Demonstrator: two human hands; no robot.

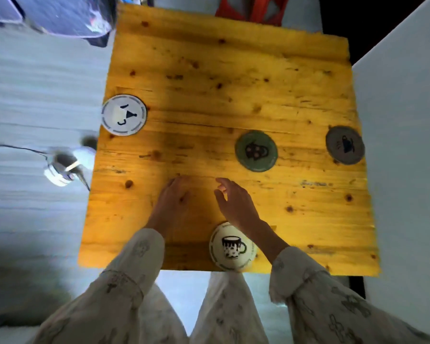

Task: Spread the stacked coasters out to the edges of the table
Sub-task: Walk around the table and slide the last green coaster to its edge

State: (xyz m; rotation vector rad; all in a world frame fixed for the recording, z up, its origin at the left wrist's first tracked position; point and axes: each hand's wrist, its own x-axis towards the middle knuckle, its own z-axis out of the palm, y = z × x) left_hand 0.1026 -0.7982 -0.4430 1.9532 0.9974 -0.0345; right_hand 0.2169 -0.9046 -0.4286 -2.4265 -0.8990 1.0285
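Observation:
On the yellow wooden table (pixel 209 70) lie several round coasters. A white coaster (pixel 124 114) with dark marks sits at the left edge. A grey coaster (pixel 344 145) with a dark figure lies at the right edge. A green coaster (pixel 256 151) rests right of the middle. A cream coaster (pixel 231 247) with a mug drawing sits at the near edge, partly under my right wrist. My left hand (pixel 171 202) lies flat on the wood, holding nothing. My right hand (pixel 236 204) hovers over the table with its fingers apart, a little short of the green coaster.
A white wall or panel (pixel 402 120) stands close along the table's right side. A red object (pixel 252 8) sits beyond the far edge. On the pale floor to the left lie a white device with a cable (pixel 62 167) and dark blue fabric (pixel 60 16).

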